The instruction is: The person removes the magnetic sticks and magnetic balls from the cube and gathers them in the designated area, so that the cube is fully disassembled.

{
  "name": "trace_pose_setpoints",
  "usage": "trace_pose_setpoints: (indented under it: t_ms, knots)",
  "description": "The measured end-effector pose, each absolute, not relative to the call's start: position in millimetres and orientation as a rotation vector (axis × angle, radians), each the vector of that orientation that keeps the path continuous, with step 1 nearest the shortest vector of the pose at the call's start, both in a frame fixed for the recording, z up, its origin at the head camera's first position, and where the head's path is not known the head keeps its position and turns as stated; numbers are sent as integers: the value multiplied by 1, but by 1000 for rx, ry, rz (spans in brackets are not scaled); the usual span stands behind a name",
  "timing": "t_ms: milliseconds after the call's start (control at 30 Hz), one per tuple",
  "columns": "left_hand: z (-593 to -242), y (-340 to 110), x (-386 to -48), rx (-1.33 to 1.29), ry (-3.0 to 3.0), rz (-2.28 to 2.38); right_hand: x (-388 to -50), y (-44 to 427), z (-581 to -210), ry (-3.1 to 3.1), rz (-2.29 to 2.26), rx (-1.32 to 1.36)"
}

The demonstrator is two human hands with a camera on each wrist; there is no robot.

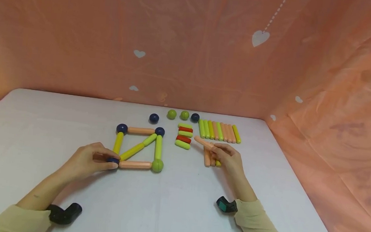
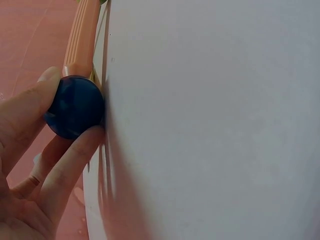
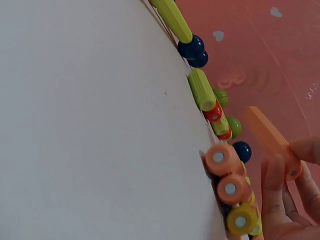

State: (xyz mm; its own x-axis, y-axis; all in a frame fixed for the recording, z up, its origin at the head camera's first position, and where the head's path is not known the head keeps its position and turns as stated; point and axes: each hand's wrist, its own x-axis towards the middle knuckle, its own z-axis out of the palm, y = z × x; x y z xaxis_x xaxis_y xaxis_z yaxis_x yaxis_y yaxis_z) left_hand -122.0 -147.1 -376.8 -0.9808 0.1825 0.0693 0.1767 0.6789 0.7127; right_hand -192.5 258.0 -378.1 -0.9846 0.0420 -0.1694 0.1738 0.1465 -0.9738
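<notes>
My left hand (image 1: 90, 159) pinches a dark blue ball (image 2: 76, 107) between thumb and fingers, at the near left corner of a square of rods and balls. An orange rod (image 1: 135, 164) runs from that ball to a green ball (image 1: 157, 165). Two more dark blue balls form the far corners, and a yellow and lime diagonal crosses the square. In my right hand (image 1: 231, 162) a loose orange rod (image 3: 272, 137) is pinched near one end, raised off the table. Below that hand lie two orange rods and a yellow rod (image 3: 241, 221), with silvery discs in their ends.
Short lime and red rods (image 1: 183, 139) lie stacked right of the square. Behind the right hand is a row of lime, yellow and orange rods (image 1: 220, 131). Loose blue and green balls (image 1: 171, 114) stand along the back. A patterned orange cloth (image 1: 191, 46) hangs behind the white table (image 1: 164, 210).
</notes>
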Motion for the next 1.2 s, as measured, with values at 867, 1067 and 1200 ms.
trace_pose_setpoints:
  t_ms: [867, 1067, 1200]
  knots:
    - [-378, -145, -120, 312, 2872, 1202, -182, 304, -385, 2194, -2188, 632]
    - [-379, -144, -121, 328, 2871, 1222, -179, 305, -385, 2369, -1942, 514]
    - [-378, -144, -123, 329, 2876, 1222, -180, 304, -382, 2455, -1813, 359]
